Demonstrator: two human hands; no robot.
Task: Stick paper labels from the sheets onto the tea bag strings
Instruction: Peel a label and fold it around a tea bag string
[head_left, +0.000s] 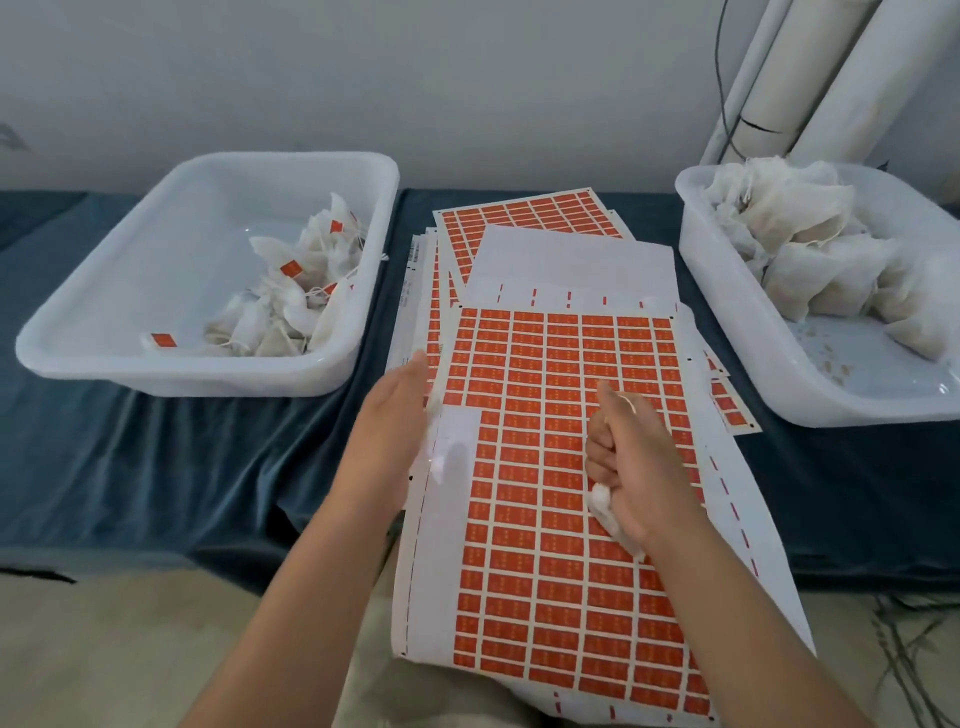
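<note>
1. The surface (182, 467), draped in dark blue cloth, is spreading across the view from 9 to 3 o'clock.
2. The top label sheet (545, 519), a grid of orange-red labels with a bare peeled patch near its left edge, is lying from the centre down to 6 o'clock and hanging over the near edge of the surface.
3. A left tub (182, 374) is sitting at 10 o'clock, holding labelled tea bags (296, 306) bunched toward its right side.
4. A right tub (737, 332) is sitting at 2 o'clock, holding unlabelled tea bags (800, 244) in a heap.
5. More label sheets (535, 213) are fanning out at 12 o'clock, partly under the top one.
6. The left hand (389, 421) is touching the top sheet's left edge, fingers stretched straight and apart from the thumb.
7. The right hand (634, 457) is hovering over the sheet just right of centre, fingers curled round a tea bag (608, 512).
8. The string (628, 402) is running up over that hand's raised thumb.
</note>
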